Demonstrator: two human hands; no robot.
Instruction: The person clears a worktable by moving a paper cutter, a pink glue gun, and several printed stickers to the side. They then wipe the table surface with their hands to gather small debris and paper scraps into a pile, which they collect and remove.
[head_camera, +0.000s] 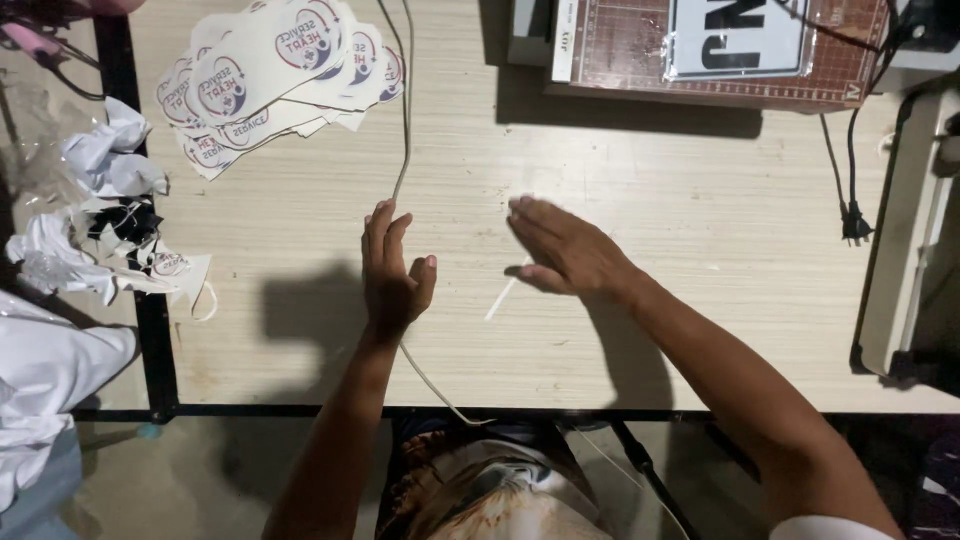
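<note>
Hands lie flat and open on the pale wooden table (700, 200), and neither has any grip on a thing. The left hand (392, 275) rests on top of a thin pale cord (404, 120), which runs from the far side of the table, under this hand, and down over the near edge. The right hand (565, 250), fingers stretched and together, hovers or presses just above a thin white strip (502, 298); I cannot tell if it touches the strip.

My judgement is that the step is a smoothing or sweeping of the surface near the strip. A next move would need the right fingers to close on the strip, which is thin and flat, so a pinch from the side is better.

Beyond the cord, far-left, lies a pile of printed stickers (280, 70). Far-right of the cord is a brown cutting mat (620, 50). Left of the cord, crumpled paper scraps (100, 210) sit at the table edge. Between cord and black plug (855, 225) there is wide room.
</note>
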